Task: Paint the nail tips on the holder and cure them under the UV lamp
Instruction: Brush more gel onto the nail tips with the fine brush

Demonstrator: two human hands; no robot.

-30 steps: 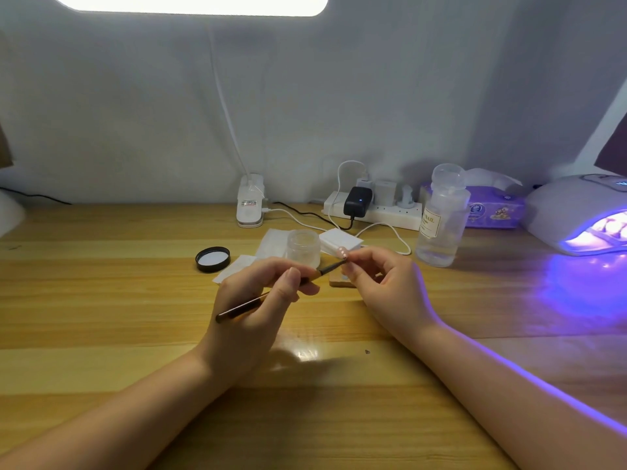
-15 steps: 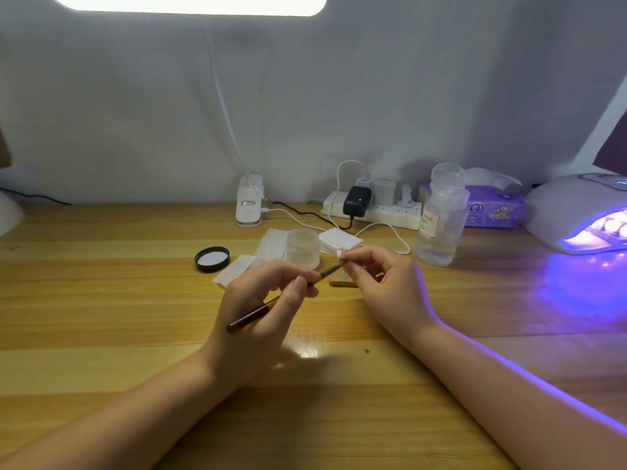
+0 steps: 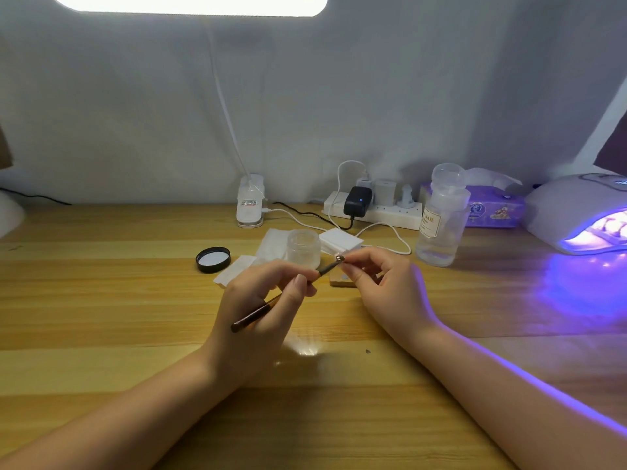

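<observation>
While the right hand (image 3: 390, 293) pinches a nail tip (image 3: 340, 258) at frame centre for steadiness, the left hand (image 3: 258, 320) pinches the brush (image 3: 285, 295) against it.

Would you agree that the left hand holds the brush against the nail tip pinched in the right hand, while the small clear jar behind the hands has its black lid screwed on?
Not quite: the head view shows the jar open, with its black lid lying on the table to its left. The left hand does hold the brush against the nail tip pinched in the right hand.
</observation>
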